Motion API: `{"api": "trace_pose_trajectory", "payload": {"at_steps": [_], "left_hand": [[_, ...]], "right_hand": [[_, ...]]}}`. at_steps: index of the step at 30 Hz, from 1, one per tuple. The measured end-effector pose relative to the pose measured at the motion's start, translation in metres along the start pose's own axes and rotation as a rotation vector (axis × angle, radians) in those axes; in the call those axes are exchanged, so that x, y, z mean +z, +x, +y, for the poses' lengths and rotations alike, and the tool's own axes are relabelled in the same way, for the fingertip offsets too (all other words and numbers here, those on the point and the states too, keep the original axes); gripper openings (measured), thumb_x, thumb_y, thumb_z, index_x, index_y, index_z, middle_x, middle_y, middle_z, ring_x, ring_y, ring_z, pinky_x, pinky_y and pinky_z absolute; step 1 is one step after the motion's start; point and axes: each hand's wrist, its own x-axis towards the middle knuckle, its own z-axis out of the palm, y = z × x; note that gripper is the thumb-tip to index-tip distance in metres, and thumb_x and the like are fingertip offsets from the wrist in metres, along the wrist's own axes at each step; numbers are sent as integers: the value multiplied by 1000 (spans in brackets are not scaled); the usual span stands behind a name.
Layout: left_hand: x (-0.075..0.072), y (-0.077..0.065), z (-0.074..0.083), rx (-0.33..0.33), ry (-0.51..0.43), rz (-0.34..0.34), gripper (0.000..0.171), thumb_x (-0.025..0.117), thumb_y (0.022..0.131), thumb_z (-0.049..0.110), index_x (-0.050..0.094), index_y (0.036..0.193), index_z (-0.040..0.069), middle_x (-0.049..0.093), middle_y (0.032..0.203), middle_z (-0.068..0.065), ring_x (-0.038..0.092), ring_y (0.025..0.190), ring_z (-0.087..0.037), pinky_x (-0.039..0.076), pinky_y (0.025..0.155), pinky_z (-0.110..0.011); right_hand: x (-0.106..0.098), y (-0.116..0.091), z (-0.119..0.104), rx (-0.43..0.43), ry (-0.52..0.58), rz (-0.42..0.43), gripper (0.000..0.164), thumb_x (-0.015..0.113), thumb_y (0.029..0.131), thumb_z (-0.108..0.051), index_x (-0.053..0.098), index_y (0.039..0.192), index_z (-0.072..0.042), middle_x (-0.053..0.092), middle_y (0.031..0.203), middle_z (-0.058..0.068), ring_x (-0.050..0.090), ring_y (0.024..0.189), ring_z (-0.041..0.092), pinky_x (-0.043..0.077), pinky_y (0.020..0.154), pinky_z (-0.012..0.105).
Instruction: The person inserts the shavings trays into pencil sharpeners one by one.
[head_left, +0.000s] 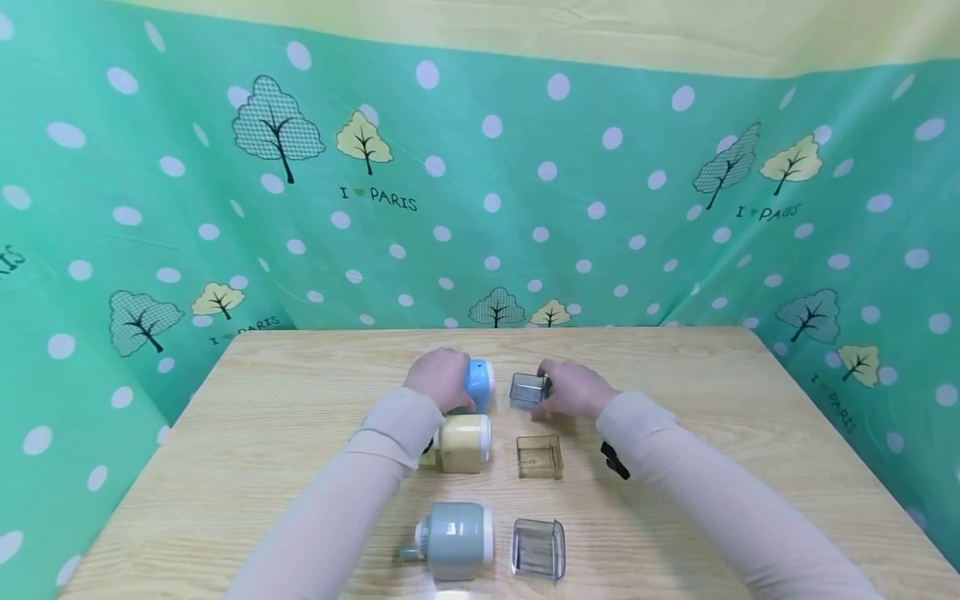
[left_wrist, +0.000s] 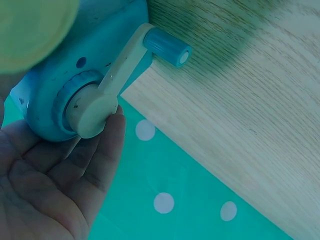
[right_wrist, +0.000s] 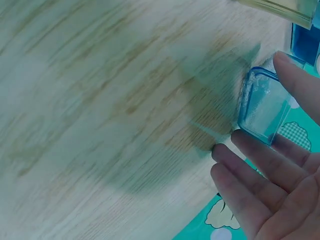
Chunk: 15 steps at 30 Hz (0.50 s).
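Observation:
My left hand [head_left: 438, 379] grips a blue hand-crank pencil sharpener [head_left: 479, 382] at the far side of the table. In the left wrist view its white crank arm [left_wrist: 112, 75] and blue knob [left_wrist: 167, 46] point away from my fingers, which curl beneath the crank hub. Across a small gap, my right hand [head_left: 573, 390] holds a see-through shavings drawer [head_left: 528, 390] between thumb and fingers. In the right wrist view the drawer [right_wrist: 265, 105] shows a bluish rim, with the thumb on one side and fingertips on the other.
Nearer to me lie a yellow sharpener [head_left: 463, 444] and a grey-green sharpener [head_left: 457, 537], both on their sides. Right of them are an amber drawer [head_left: 538, 457] and a smoky drawer [head_left: 538, 550]. A green dotted curtain [head_left: 495, 250] hangs behind the wooden table [head_left: 675, 367].

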Motion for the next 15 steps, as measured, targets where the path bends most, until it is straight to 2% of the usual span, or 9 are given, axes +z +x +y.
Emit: {"api": "trace_pose_trajectory", "payload": {"at_steps": [5,15], "left_hand": [[1,1,0,5,3,4,52,90,66,28,73,107,2,73,97,-10,67,89,-25,56,87,-42],[0,1,0,11,3,13,52,91,64,28,73,105,1,73,95,-9,67,87,-24,57,85,-41]], "right_hand": [[2,4,-2,-15,34,15,76,86,70,-35,59,133,-1,71,112,14,66,97,26,53,93,48],[1,8,-14,-70,7,3,77,85,70,-37,60,134,-3,69,118,16,64,108,31,50,98,49]]}}
